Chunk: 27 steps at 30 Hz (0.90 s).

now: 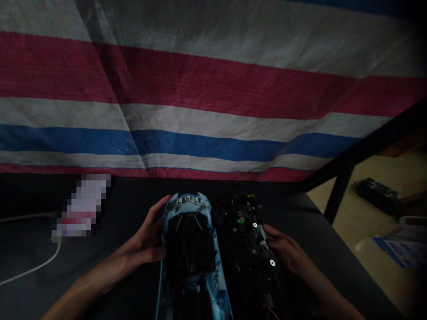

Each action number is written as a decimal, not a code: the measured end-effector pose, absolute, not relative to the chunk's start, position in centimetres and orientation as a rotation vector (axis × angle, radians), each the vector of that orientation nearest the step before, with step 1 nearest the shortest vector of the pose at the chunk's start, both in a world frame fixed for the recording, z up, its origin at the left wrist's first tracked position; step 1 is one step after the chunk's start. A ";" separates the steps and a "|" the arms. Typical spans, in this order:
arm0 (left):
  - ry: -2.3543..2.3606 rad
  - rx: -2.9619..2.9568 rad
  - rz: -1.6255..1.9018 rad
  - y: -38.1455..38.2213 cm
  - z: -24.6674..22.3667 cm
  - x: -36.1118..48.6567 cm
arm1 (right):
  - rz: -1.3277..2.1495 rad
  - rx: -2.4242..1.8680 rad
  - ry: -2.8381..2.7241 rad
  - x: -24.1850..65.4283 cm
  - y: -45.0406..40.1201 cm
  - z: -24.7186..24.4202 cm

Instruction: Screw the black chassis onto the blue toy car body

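Observation:
A light blue RC car body (188, 205), its open inside facing me with dark parts and thin red wires, lies on the black table in the middle. My left hand (147, 243) grips its left side, thumb low and fingers toward the far end. Right beside the body is a black RC car chassis (240, 235) with white round pieces, a green spot and wires at the near end. My right hand (285, 249) holds the chassis by its right side; some fingertips are hidden behind it. The lower ends of both parts run out of view.
A blurred-out flat object (82, 206) lies on the table (128, 213) at left, near a white cable (36, 269). Striped red, white and blue sheeting (187, 84) hangs behind. Beyond the right edge are a black frame post (338, 195) and a dark object (378, 195) on the floor.

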<state>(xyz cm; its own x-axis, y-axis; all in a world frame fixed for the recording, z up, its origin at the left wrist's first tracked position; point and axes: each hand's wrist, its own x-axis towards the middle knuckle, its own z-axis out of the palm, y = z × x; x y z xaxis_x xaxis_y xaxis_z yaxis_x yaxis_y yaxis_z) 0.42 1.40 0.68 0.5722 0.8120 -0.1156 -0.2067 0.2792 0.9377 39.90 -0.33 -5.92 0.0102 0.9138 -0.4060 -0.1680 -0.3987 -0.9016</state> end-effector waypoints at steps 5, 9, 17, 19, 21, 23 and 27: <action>0.701 1.051 0.745 1.5 0.4 0.4 | 1.586 -1.418 -0.784 39.4 -0.6 -5.1; 0.694 1.075 0.724 1.6 0.8 0.3 | 1.626 -1.398 -0.771 38.6 -0.9 -4.0; 0.725 1.070 0.702 1.4 1.4 0.2 | 1.587 -1.385 -0.771 38.4 -0.7 -4.2; 0.715 1.074 0.705 1.4 1.3 0.2 | 1.564 -1.398 -0.754 38.5 -0.6 -4.3; 0.702 1.091 0.714 1.5 1.3 0.3 | 1.584 -1.390 -0.788 38.4 -0.6 -4.0; 0.700 1.112 0.722 1.5 1.4 0.4 | 1.619 -1.369 -0.839 38.2 -0.6 -3.5; 0.728 1.125 0.720 1.5 1.7 0.7 | 1.663 -1.327 -0.871 38.0 -0.5 -2.8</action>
